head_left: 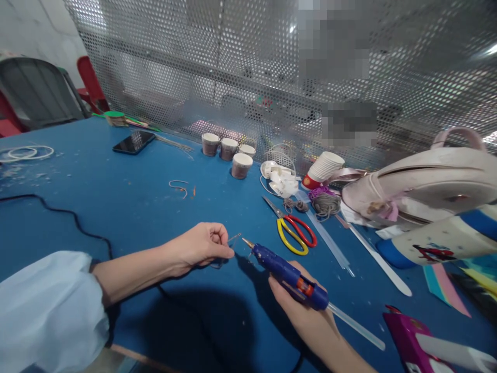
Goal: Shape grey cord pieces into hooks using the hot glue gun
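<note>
My right hand [303, 305] is wrapped round a dark blue glue gun [285, 269], whose nozzle points left and up. A clear glue stick [357, 326] sticks out of its back end. Just left of the nozzle, my left hand [204, 243] pinches a thin wire-like piece [234, 238], its end close to the nozzle tip; I cannot tell whether they touch. Scissors [291, 230] with red and yellow handles lie on the blue table [147, 228] beyond the gun. Farther off lies a short curved piece of cord [179, 185].
Several small cups [241, 167] stand by the perforated metal screen [174, 72]. Stacked paper cups [324, 168], grey yarn [326, 204], loose glue sticks [330, 241], a white knife [382, 264] and a pale bag [427, 181] crowd the right. A phone [134, 141] and black cable [73, 215] lie left.
</note>
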Tool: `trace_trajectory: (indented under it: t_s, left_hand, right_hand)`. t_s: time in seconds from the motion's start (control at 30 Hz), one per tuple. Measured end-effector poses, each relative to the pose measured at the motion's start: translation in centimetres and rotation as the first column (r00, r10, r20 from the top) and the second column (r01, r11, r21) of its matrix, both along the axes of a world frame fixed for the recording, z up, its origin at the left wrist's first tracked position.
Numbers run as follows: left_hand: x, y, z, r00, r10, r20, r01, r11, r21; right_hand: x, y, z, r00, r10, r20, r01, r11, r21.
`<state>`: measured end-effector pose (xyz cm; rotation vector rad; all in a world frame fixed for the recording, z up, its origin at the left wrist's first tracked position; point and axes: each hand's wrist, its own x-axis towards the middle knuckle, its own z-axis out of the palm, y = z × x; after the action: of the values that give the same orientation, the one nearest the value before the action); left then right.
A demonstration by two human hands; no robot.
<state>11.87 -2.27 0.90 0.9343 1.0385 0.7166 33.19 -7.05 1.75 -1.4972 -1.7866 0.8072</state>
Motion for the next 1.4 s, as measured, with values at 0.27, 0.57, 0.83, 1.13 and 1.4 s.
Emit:
trace_trajectory:
  t_s: [0.27,0.57,0.83,1.13,1.4]
  left_hand:
    - [0.6,0.1,-0.6,1.000,-0.021,0.006,0.022,1.000,-0.020]
    - [0.3,0.4,-0.4,1.000,-0.007,0.017,0.008,0.999,-0.036]
    - [0.2,0.5,-0.6,1.000,-0.013,0.011,0.014,0.999,-0.045]
    - [0.4,0.6,-0.5,1.000,-0.023,0.006,0.023,0.999,-0.048]
    - [0.4,0.6,-0.8,1.000,-0.017,0.009,0.017,0.999,-0.052]
  right_hand:
    - [0.6,-0.1,-0.6,0.999,0.019,0.042,-0.018,1.000,-0.021]
    - [0.3,0.7,-1.1,0.999,0.018,0.042,-0.015,0.998,-0.058]
    - [-0.2,0.5,-0.6,1.000,0.028,0.008,-0.028,0.998,-0.058]
    - [-0.1,0.7,-0.5,0.996,0.025,0.081,-0.024,1.000,-0.019]
    - [0.3,0.9,-0.7,0.992,0.052,0.119,-0.054,0.998,0.017]
